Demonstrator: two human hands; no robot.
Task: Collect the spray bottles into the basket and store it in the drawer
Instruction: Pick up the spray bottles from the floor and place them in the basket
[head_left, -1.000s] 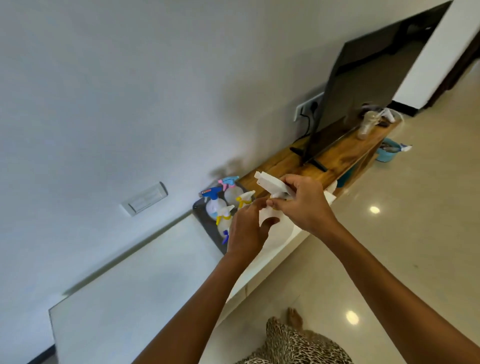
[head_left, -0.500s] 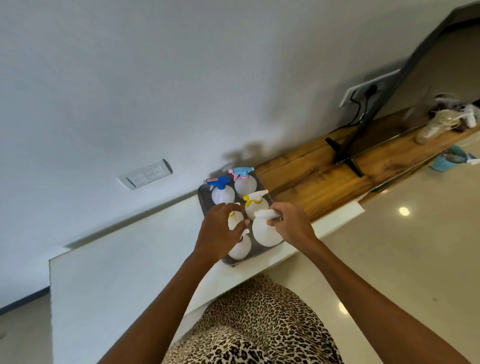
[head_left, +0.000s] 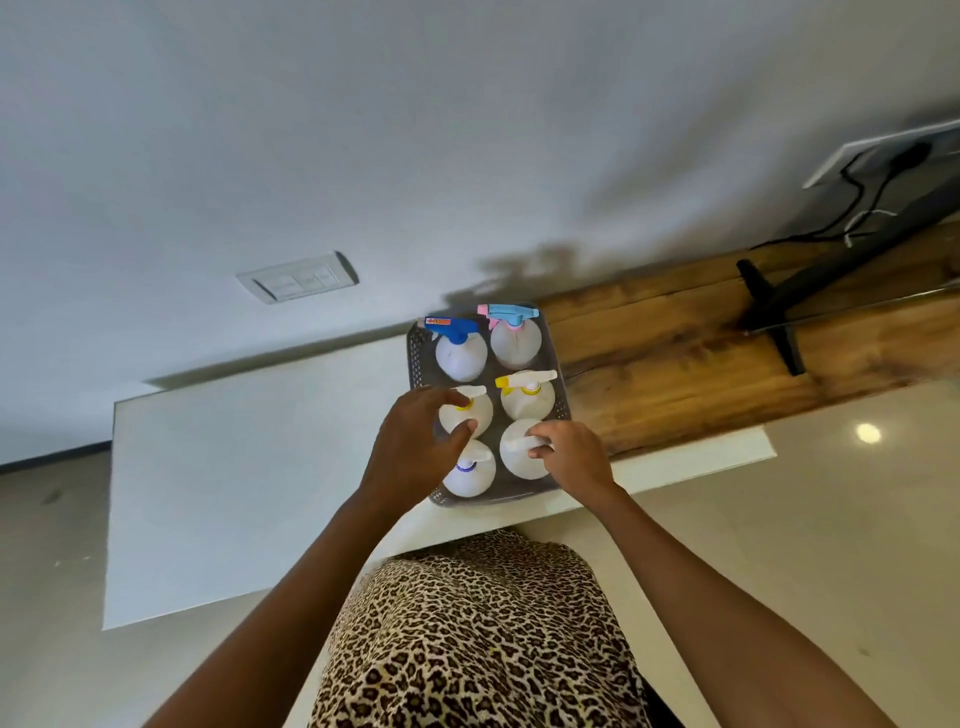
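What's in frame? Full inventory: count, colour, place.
spray bottles: six, white, mixed-colour heads, upright in the basket
basket: one, grey, on the counter
counter: one, white, left of the wooden shelf
wooden shelf: one, brown, right of the basket
switch plate: one, white, above the counter
socket: one, white, top right
stand foot: one, black, on the wooden shelf
garment: one, leopard print, bottom centre
left hand: grips the middle-left bottle by its head
right hand: pinches the head of the front-right bottle
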